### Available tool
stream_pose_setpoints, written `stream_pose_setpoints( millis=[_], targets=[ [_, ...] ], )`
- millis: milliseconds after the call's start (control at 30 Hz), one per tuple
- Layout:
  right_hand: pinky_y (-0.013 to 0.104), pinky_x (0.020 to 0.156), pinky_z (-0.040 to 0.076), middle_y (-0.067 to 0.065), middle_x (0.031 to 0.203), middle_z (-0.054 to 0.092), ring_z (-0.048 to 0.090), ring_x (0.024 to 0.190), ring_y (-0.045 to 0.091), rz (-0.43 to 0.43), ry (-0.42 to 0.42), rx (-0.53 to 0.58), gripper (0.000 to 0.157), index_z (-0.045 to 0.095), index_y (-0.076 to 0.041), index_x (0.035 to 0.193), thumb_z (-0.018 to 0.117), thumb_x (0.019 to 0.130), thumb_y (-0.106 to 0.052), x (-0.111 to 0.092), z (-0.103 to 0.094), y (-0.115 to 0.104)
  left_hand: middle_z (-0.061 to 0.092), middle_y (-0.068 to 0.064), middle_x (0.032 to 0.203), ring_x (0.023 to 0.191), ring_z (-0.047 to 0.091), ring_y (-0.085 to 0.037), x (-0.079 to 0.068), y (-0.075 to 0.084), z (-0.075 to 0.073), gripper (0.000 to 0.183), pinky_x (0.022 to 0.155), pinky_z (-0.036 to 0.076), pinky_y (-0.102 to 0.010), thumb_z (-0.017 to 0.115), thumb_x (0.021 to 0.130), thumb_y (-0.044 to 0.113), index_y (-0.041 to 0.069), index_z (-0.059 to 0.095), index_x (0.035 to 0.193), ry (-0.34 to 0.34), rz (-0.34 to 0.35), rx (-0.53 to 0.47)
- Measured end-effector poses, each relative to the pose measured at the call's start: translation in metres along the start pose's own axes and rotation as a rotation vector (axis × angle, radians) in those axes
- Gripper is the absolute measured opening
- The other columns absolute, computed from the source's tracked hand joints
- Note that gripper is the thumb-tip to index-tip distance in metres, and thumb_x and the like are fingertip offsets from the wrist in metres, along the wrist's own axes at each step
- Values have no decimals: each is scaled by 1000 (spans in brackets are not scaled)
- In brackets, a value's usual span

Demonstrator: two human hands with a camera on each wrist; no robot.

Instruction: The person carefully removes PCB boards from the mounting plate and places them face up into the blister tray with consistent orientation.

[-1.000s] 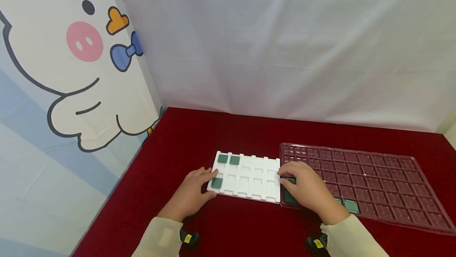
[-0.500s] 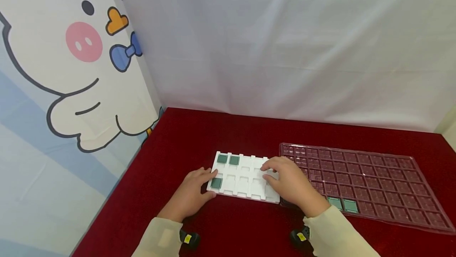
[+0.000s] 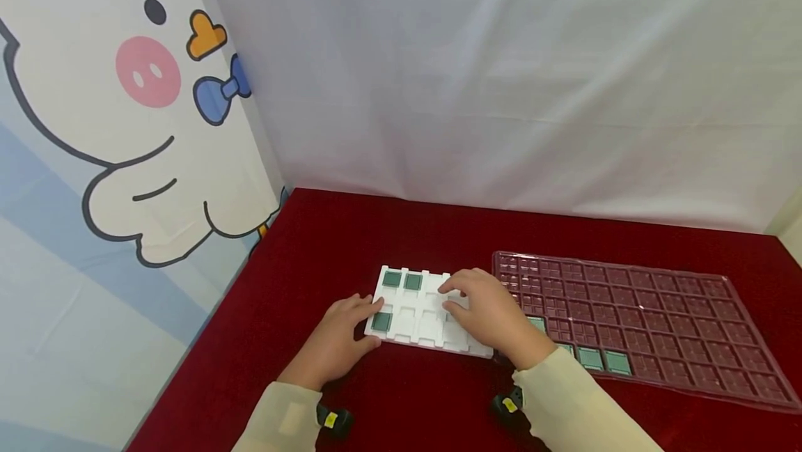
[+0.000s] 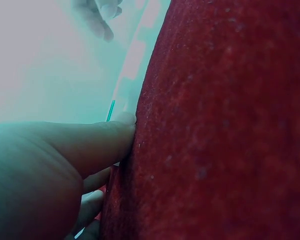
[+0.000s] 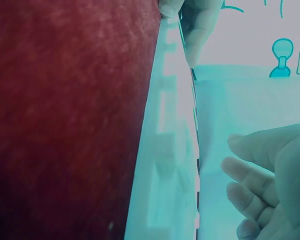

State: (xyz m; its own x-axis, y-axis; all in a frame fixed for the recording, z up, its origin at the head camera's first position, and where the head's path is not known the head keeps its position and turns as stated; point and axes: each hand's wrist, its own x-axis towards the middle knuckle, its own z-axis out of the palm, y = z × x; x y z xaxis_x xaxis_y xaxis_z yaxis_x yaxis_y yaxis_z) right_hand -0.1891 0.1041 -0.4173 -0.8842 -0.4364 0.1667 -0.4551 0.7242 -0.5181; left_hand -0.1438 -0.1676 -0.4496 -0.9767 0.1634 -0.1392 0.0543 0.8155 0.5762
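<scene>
A white tray [image 3: 434,309] with two rows of square pockets lies on the red cloth. Two green square chips, one being this chip [image 3: 413,282], sit in its far row. Another green chip [image 3: 381,322] occupies the near left pocket. My left hand [image 3: 338,333] holds the tray's left end, thumb [image 4: 102,145] against the near edge and index finger on top. Over the tray's right half hovers my right hand [image 3: 485,309], its thumb and fingers [image 5: 245,197] apart and loosely bent. No piece shows between them, and they hide several pockets.
A clear plastic tray [image 3: 645,316] with many compartments lies close to the white tray's right end. Several green chips, such as this chip [image 3: 617,362], sit along its near left part, some behind my right forearm. A white curtain [image 3: 501,90] hangs behind the table.
My right hand has moved left from the clear tray's edge to above the white tray, uncovering green chips in the clear tray. My left hand has stayed at the white tray's left end.
</scene>
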Motion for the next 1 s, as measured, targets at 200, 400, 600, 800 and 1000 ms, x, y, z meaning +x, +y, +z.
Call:
stream_pose_setpoints(
  millis=[200,400,600,800,1000],
  targets=[
    [40,90,54,0,119,71,64,99,19,0,-25,22,19,77,-14,113,77,94,-16,11,6,-8,44,-3,160,151,30,-32,0,-1,0,65,116,35,-55,79,93,22,22,53,153,3,9,-4],
    [39,92,55,0,121,70,65,101,18,-8,-37,26,20,76,-15,115,76,95,-17,19,9,-13,44,-3,160,150,30,-32,0,-1,-1,64,116,35,-56,78,94,23,24,53,153,-2,6,-3],
    [39,95,54,-1,123,69,65,104,18,9,-47,20,21,76,-15,117,76,95,-18,26,10,-15,44,-3,160,150,31,-31,0,-1,-1,64,116,36,-56,78,94,23,24,53,154,-3,-3,4],
    [39,97,53,0,125,68,65,106,19,-8,-52,38,24,75,-14,120,75,96,-17,33,14,-16,45,-4,159,150,32,-32,0,0,-1,64,115,37,-56,79,93,23,23,54,153,1,9,5],
    [42,101,52,0,127,66,63,113,21,1,-51,37,26,74,-14,121,75,96,-17,37,18,-15,45,-4,159,150,32,-31,0,0,-1,65,115,37,-55,79,93,23,23,53,153,1,11,2]
  ],
)
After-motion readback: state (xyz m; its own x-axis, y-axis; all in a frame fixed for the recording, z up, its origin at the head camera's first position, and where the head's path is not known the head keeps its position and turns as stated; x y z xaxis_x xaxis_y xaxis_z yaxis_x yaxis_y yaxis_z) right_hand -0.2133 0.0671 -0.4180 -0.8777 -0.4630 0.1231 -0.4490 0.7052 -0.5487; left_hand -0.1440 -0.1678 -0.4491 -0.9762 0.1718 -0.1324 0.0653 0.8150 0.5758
